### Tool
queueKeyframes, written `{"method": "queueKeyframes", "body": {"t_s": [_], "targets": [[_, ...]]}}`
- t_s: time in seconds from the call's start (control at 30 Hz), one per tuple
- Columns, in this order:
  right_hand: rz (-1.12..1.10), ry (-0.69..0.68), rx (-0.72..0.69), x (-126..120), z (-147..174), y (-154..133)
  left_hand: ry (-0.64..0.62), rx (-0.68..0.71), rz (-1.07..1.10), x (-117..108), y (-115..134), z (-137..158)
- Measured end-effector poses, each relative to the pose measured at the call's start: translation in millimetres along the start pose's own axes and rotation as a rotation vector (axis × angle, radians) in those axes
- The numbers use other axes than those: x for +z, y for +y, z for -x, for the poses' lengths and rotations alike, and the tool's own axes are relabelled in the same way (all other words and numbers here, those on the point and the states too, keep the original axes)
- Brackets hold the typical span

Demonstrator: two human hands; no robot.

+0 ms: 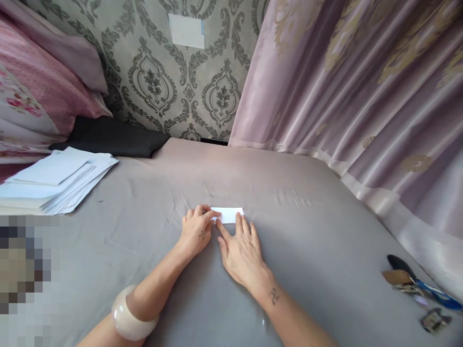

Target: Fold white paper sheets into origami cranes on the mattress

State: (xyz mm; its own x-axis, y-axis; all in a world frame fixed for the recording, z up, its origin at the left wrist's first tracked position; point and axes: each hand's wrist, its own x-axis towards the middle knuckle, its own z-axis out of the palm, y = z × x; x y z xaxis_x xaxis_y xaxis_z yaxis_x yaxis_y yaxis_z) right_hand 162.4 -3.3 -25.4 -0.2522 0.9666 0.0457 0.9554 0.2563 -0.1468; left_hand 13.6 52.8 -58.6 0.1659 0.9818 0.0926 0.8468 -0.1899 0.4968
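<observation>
A small white strip of folded paper [231,215] lies flat on the grey, slightly wrinkled cloth surface [152,270]. At its left end is my left hand [197,229], closed with bent fingers, its index finger reaching onto the paper and its thumb at the lower edge. Stretched and slightly spread, the fingers of my right hand [244,248] press on the strip's lower edge and right part. My right thumb rests on the cloth, off the paper. A wide pale bangle [132,315] circles my left forearm.
A stack of white paper sheets [61,180] lies at the left, before a folded black cloth [115,137]. Keys with a brown tag [398,276] and a blue item [439,294] lie at the right. Pink curtains [343,96] hang along the right side. A blurred patch covers the lower left.
</observation>
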Motion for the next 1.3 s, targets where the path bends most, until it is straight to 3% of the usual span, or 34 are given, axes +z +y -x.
{"method": "queueKeyframes", "body": {"t_s": [0.5,0.7,0.83,0.97,1.1,1.23,1.3], "targets": [[0.035,0.007,0.153,-5,1,24,-0.007,-0.041,0.073,-11,-4,-2],[0.036,0.084,0.16,-3,1,38,-0.024,-0.095,0.176,-15,-6,-6],[-0.106,0.178,0.231,1,-7,51,-0.024,-0.16,0.264,-15,-8,-7],[-0.392,0.281,0.24,13,-19,61,-0.037,-0.145,0.293,-17,-8,-6],[-0.701,0.296,0.297,23,-27,64,-0.055,-0.127,0.439,-19,-5,-6],[-0.804,0.303,0.305,21,-28,63,-0.059,-0.111,0.561,-20,-2,-6],[-0.845,0.31,0.233,18,-28,64,-0.058,-0.059,0.594,-21,0,-5]]}}
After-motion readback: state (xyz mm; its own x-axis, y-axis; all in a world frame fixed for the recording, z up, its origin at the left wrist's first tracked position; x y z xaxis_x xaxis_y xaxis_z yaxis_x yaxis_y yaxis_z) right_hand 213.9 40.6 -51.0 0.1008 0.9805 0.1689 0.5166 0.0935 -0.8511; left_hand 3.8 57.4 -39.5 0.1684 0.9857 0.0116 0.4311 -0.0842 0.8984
